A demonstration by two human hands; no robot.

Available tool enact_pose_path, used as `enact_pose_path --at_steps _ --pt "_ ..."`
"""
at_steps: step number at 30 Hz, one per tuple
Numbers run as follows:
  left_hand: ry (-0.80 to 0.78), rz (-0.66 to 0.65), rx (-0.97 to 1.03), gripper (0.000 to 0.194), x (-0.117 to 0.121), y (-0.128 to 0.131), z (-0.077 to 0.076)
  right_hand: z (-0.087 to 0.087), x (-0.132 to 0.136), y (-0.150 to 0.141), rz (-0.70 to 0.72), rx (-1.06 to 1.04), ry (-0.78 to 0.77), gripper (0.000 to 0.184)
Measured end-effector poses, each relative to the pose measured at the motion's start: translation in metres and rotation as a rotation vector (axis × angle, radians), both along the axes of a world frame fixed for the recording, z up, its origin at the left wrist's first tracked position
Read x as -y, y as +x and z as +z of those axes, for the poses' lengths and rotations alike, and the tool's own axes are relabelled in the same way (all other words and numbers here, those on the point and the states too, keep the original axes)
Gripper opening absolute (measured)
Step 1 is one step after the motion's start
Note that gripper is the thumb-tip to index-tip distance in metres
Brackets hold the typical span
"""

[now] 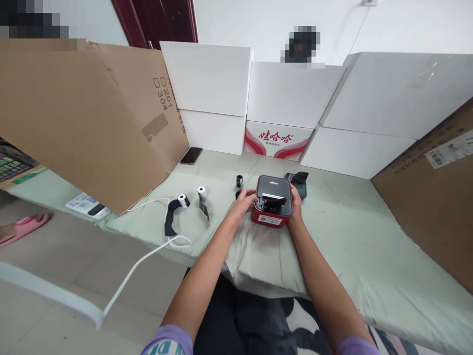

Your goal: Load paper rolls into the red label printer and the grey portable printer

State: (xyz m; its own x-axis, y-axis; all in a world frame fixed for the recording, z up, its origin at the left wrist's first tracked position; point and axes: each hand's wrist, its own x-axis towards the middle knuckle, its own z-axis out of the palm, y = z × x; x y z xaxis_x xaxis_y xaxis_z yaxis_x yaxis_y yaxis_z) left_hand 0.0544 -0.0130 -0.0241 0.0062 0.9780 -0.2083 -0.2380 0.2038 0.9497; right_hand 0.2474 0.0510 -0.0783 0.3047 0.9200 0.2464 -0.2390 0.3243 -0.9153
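A red and black box-shaped printer [274, 190] sits on the cloth-covered table in front of me, with dark paper sticking up from its slot. My left hand [247, 203] grips its left side, fingers by the front left corner. On the opposite side, my right hand [295, 204] wraps round the printer's right wall, its fingers partly hidden. Just past my left hand stands a small dark paper roll [239, 181]. Further left are a white-ended roll [201, 191] with a dark tail and another roll [183, 200] with a long curled black strip.
A dark grey device [301, 187] lies behind the printer to the right. A phone [191, 156] rests near the back left. White boxes [210, 79] wall off the back, with brown cardboard [125, 113] on the left. A white cable [148, 202] crosses the left side.
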Motion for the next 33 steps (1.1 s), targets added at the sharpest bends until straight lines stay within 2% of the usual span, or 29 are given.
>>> enact_pose_path --at_steps 4,15,23,27,30,33 --pt "0.015 0.031 -0.029 0.027 0.002 0.002 0.001 -0.003 0.011 0.001 0.025 0.025 0.033 0.052" --pt "0.059 0.01 0.008 0.024 0.004 0.0 -0.007 0.008 0.021 -0.006 0.146 -0.022 0.028 0.076" --pt "0.075 0.043 0.012 0.031 0.009 0.002 -0.009 0.011 0.022 -0.006 0.155 -0.014 0.012 0.078" --pt "0.079 0.065 -0.076 0.025 0.008 0.001 -0.006 0.008 0.02 -0.004 0.16 -0.027 0.02 0.076" --pt "0.154 0.071 -0.19 0.017 0.007 -0.002 -0.001 0.008 0.021 -0.005 0.154 -0.021 0.016 0.075" --pt "0.237 0.035 -0.295 0.018 0.006 -0.007 0.003 0.011 0.022 -0.005 0.152 -0.027 0.021 0.074"
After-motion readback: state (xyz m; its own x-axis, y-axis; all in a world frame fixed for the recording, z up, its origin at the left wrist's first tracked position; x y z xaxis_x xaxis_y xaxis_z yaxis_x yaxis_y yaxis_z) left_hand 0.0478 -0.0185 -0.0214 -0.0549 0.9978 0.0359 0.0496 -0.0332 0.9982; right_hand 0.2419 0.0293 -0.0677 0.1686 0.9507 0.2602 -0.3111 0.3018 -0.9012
